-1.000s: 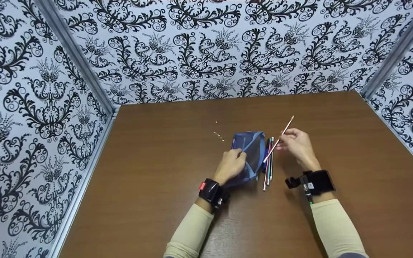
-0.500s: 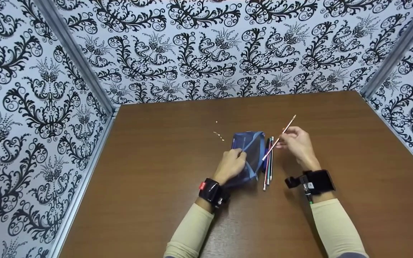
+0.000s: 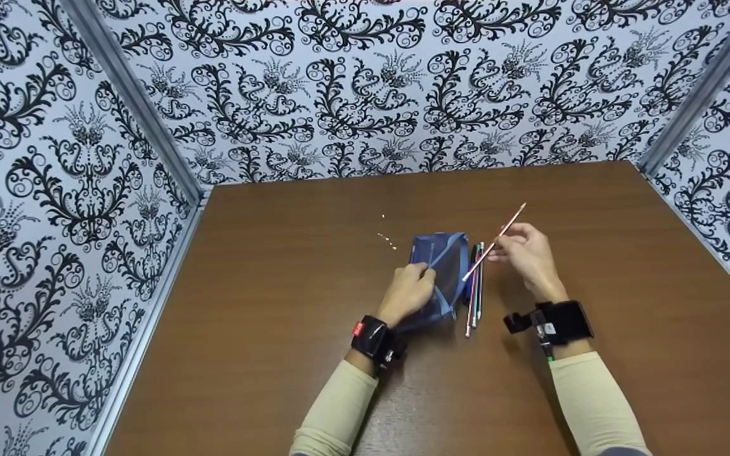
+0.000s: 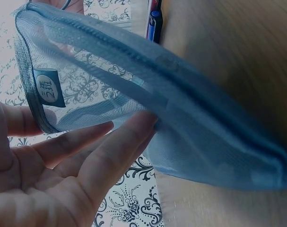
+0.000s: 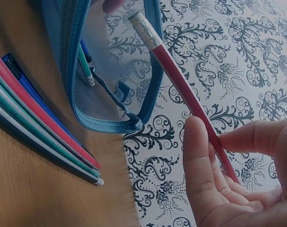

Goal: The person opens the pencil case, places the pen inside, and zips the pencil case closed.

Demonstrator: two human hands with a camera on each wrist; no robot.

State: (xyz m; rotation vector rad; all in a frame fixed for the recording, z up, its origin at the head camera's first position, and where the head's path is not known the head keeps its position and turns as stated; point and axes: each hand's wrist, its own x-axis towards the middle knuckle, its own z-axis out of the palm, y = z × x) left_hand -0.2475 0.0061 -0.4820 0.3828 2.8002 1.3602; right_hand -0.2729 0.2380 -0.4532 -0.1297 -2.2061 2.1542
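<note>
A blue mesh pencil case (image 3: 448, 269) with a zipper lies near the table's middle, its mouth gaping toward the right in the right wrist view. My left hand (image 3: 410, 290) grips it from the left; the left wrist view shows thumb and fingers on either side of the mesh (image 4: 195, 137). Between thumb and fingers, my right hand (image 3: 528, 256) pinches a red-and-white pencil (image 5: 178, 78). Its eraser end points at the case mouth and appears just in front of it. Inside the case, a green pencil (image 5: 85, 66) with an eraser shows.
Several pencils (image 5: 44, 111), red, green and black, lie side by side just right of the case, with a blue pen (image 4: 154, 26) among them. Small pale crumbs (image 3: 388, 240) are scattered behind the case. Patterned walls (image 3: 365, 95) bound the brown table (image 3: 263, 285).
My right hand has shifted slightly up and away with the pencil, whose eraser end has moved a little up and left. The left hand and case have stayed put.
</note>
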